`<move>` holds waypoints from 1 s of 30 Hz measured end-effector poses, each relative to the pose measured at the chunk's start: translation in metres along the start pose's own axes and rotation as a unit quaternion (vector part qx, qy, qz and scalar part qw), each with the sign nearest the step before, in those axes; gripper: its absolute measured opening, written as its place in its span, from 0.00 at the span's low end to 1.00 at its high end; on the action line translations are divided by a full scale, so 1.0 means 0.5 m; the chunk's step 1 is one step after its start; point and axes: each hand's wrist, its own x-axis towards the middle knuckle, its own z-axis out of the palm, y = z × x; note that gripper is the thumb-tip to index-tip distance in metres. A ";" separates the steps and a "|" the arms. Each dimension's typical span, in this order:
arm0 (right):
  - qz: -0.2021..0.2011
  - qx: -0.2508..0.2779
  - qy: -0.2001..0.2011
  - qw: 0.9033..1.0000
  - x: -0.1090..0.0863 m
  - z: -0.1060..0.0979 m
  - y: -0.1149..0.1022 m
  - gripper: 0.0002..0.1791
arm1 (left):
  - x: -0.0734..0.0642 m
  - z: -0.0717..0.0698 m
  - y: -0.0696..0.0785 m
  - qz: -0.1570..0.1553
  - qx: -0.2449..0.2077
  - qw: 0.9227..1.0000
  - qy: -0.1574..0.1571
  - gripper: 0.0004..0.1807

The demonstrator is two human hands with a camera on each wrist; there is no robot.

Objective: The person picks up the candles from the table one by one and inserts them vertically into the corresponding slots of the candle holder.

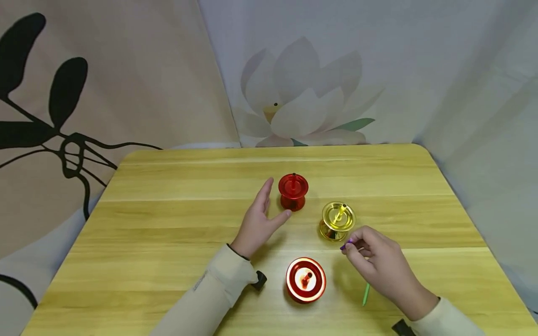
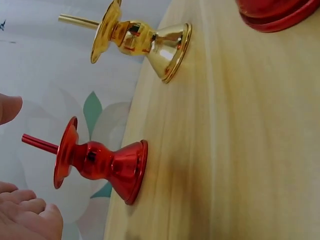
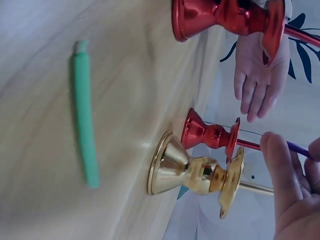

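My right hand [image 1: 380, 266] pinches a slim purple candle [image 3: 298, 149] between thumb and fingertips; most of it is hidden by the fingers. This hand is just to the right of and in front of a shiny gold candle holder [image 1: 337, 219], which stands upright with a thin tube rising from its dish. Left of the far red candle holder [image 1: 293, 191], my left hand [image 1: 258, 226] is held with fingers and thumb spread, gripping nothing. In the left wrist view that red holder [image 2: 102, 161] appears apart from the fingers. A green candle [image 3: 84, 120] lies on the table below the right hand.
Nearest me, between the forearms, stands a second red candle holder [image 1: 306, 280]. Everything rests on a wooden table [image 1: 168, 233] with rounded far corners. Pale curtains [image 1: 420, 70] with printed flowers and leaves hang behind it.
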 end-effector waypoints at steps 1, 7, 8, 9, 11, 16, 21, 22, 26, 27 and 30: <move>0.001 0.002 0.002 1.000 0.002 0.001 -0.003 0.11 | 0.004 0.002 0.000 0.002 0.001 1.000 0.002 0.50; 0.007 0.012 0.019 1.000 0.006 0.008 -0.017 0.15 | 0.024 0.017 0.001 0.008 0.007 1.000 -0.001 0.51; 0.006 0.014 0.021 1.000 0.007 0.009 -0.018 0.15 | 0.027 0.020 0.000 0.007 0.011 1.000 -0.002 0.51; 0.006 0.017 0.022 1.000 0.008 0.010 -0.020 0.15 | 0.029 0.022 0.000 0.005 0.017 1.000 -0.001 0.51; 0.000 0.019 0.025 1.000 0.011 0.013 -0.022 0.14 | 0.035 0.025 -0.002 -0.002 0.030 1.000 0.002 0.52; -0.016 0.019 0.026 0.999 0.021 0.018 -0.027 0.13 | 0.053 0.037 -0.011 -0.022 0.062 0.998 0.008 0.55; -0.033 0.013 0.016 0.999 0.038 0.016 -0.031 0.10 | 0.076 0.046 -0.020 -0.036 0.082 0.996 0.009 0.57; -0.035 0.011 0.015 0.999 0.042 0.015 -0.032 0.09 | 0.081 0.047 -0.021 -0.037 0.083 0.996 0.009 0.58; -0.032 0.018 0.008 0.999 0.057 0.012 -0.038 0.07 | 0.093 0.050 -0.023 -0.043 0.099 0.994 0.008 0.59; -0.030 0.018 0.006 0.999 0.060 0.012 -0.039 0.07 | 0.094 0.050 -0.023 -0.043 0.102 0.994 0.009 0.59; -0.025 0.016 0.004 1.000 0.067 0.010 -0.043 0.08 | 0.098 0.052 -0.026 -0.047 0.108 0.993 0.012 0.58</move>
